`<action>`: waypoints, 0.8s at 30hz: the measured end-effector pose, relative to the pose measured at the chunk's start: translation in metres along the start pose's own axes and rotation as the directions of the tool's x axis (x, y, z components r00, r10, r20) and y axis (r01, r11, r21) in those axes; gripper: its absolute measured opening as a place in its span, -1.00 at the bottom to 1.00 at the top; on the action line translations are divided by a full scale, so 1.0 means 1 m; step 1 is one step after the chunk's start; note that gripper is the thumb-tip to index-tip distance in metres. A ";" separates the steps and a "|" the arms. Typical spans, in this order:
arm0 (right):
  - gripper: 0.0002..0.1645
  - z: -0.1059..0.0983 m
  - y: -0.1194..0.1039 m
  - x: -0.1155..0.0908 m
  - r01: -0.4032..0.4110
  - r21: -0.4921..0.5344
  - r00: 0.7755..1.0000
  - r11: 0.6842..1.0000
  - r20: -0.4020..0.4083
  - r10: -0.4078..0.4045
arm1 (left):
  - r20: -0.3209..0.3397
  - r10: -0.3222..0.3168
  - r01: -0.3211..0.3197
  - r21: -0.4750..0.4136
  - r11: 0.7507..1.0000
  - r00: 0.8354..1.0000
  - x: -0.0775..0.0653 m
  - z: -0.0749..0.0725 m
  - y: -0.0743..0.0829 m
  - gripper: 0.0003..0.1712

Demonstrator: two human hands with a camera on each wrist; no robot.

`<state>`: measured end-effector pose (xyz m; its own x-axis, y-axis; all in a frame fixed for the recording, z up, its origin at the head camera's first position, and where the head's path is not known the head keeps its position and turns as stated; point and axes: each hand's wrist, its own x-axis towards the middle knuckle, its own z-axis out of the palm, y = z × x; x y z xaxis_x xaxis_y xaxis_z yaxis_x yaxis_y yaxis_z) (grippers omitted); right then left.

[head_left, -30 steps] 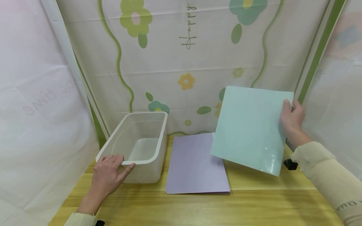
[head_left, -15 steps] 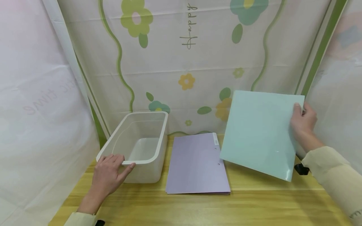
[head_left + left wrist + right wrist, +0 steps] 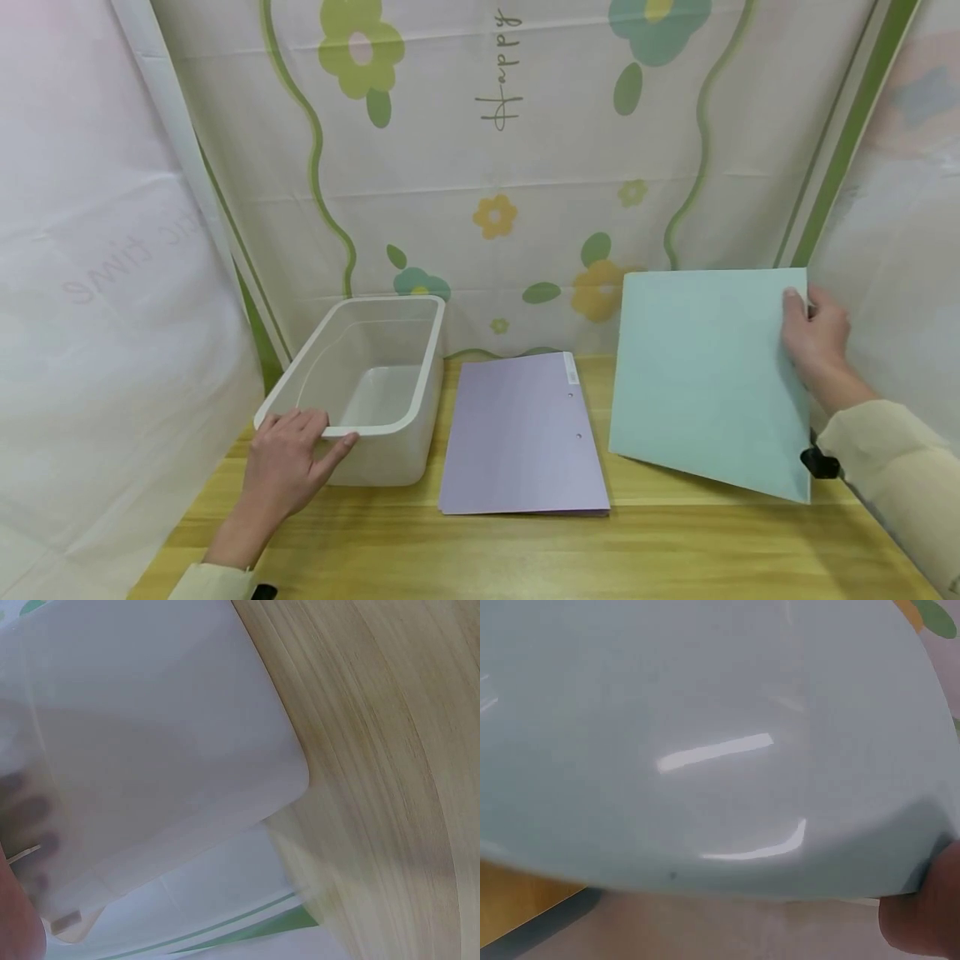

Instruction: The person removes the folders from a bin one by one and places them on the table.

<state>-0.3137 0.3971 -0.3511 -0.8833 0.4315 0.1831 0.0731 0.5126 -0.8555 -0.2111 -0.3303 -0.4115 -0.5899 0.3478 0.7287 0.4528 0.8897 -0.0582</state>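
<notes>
In the head view my right hand (image 3: 819, 346) pinches a mint-green folder (image 3: 708, 375) by its upper right edge, thumb on the near face. The folder leans slightly, its lower part close to the table; whether it touches is hard to tell. My left hand (image 3: 288, 467) grips the near rim of a white plastic bin (image 3: 431, 392), fingers over the rim and thumb outside. In the left wrist view the fingers (image 3: 34, 810) show dimly through the bin wall (image 3: 165, 735). The right wrist view shows the glossy folder (image 3: 705, 690) and the thumb (image 3: 926, 907) at its edge.
Purple folders (image 3: 525, 442), lying stacked with a white label and punched holes at the right edge, are between bin and green folder. They rest on the wooden table (image 3: 480, 550). A flowered cloth (image 3: 450, 150) hangs behind, with white cloth at both sides.
The green folder has moved right and then down in my right hand, uncovering the purple folder's label and holes. My left hand and the bin have stayed put.
</notes>
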 end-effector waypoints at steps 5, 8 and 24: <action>-0.05 0.005 0.009 0.003 0.039 -0.033 0.996 0.999 0.083 -0.036 | 0.002 -0.001 0.001 0.001 1.000 1.000 -0.001 0.001 -0.001 -0.42; -0.06 0.005 0.015 0.007 0.071 -0.066 0.987 0.995 0.149 -0.061 | 0.002 0.000 0.000 0.001 1.000 1.000 -0.001 0.001 -0.002 -0.42; -0.18 0.013 0.046 0.023 0.093 -0.069 0.927 0.993 0.370 -0.061 | 0.001 0.004 -0.004 0.001 1.000 1.000 -0.002 0.001 -0.003 -0.39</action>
<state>-0.3368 0.4207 -0.3924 -0.9946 0.0943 0.0426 0.0227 0.6004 -0.7994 -0.2120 -0.3337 -0.4133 -0.5890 0.3517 0.7276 0.4544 0.8887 -0.0617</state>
